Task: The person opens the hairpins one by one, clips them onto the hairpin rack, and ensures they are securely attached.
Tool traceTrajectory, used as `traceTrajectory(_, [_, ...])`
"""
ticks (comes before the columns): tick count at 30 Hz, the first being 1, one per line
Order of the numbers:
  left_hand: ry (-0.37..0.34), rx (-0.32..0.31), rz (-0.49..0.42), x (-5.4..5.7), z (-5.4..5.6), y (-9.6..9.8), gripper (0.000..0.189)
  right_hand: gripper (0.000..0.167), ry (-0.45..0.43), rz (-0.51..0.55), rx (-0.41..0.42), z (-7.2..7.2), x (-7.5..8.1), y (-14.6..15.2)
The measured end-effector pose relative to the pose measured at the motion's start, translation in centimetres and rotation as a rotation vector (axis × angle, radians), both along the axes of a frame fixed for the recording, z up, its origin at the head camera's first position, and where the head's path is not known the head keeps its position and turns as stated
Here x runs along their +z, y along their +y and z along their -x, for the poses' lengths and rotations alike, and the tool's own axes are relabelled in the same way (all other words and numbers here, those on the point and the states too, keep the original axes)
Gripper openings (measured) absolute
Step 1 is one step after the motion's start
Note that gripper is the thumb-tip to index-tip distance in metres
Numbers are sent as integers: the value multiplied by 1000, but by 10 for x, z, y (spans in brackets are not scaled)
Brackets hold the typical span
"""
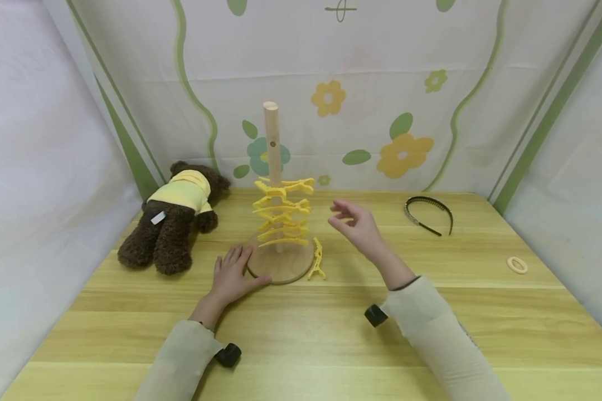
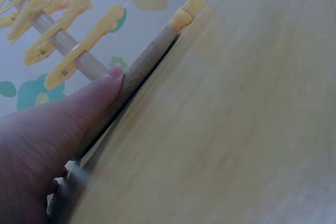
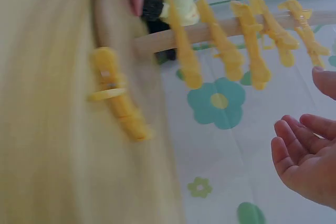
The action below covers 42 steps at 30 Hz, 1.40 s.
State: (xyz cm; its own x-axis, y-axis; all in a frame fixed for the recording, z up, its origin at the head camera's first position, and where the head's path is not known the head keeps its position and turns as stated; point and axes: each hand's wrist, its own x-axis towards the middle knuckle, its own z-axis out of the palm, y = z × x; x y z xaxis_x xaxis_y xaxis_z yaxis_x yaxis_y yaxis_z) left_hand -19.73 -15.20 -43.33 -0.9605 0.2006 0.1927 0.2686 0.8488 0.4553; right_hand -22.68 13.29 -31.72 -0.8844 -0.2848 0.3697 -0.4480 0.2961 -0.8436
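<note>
A wooden post rises from a round wooden base. Several yellow alligator hair clips are clamped crosswise along its lower part, one above another. My left hand rests at the base's front left edge with fingers spread; in the left wrist view the thumb lies against the rim. Another yellow hair clip lies on the table just right of the base, seen larger in the right wrist view. My right hand hovers right of the post, fingers loosely bent, holding nothing.
A brown teddy bear in a yellow shirt lies face down at the left. On the right are a black headband and pale rings, all on the wooden table. A flower-printed curtain hangs behind.
</note>
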Motion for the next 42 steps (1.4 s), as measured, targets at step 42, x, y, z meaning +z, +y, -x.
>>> traceTrajectory(42, [15, 1, -7, -2, 1, 1, 96, 14, -114, -165, -97, -23, -112, 0])
